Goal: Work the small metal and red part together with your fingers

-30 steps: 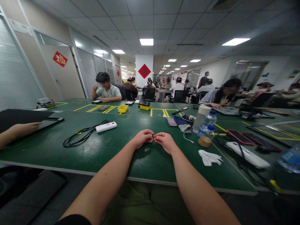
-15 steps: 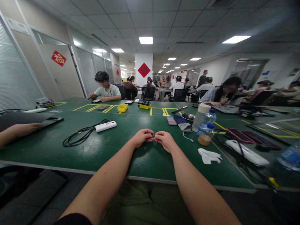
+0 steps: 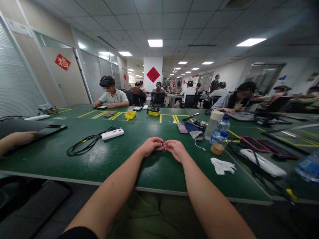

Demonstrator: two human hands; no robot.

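Observation:
My left hand (image 3: 150, 146) and my right hand (image 3: 176, 149) meet over the green table (image 3: 112, 159), fingertips pinched together. Between them they hold a tiny part with a red and metal look (image 3: 163, 144), too small to name. Both hands hover just above the tabletop, both forearms stretched out from the near edge. A white glove or cloth (image 3: 222, 166) lies to the right of my right hand.
A white power bank (image 3: 112, 134) with a coiled black cable (image 3: 84, 144) lies left. Bottles (image 3: 219, 134) and a cup, phones (image 3: 254, 144) and a white device (image 3: 264, 164) stand right. Another person's hand (image 3: 17, 138) rests at far left. Yellow bins (image 3: 131, 115) and seated people are beyond.
My hands stay in the same spot, turning the small part slightly between the fingertips. The person across at the left lowered a hand to the table.

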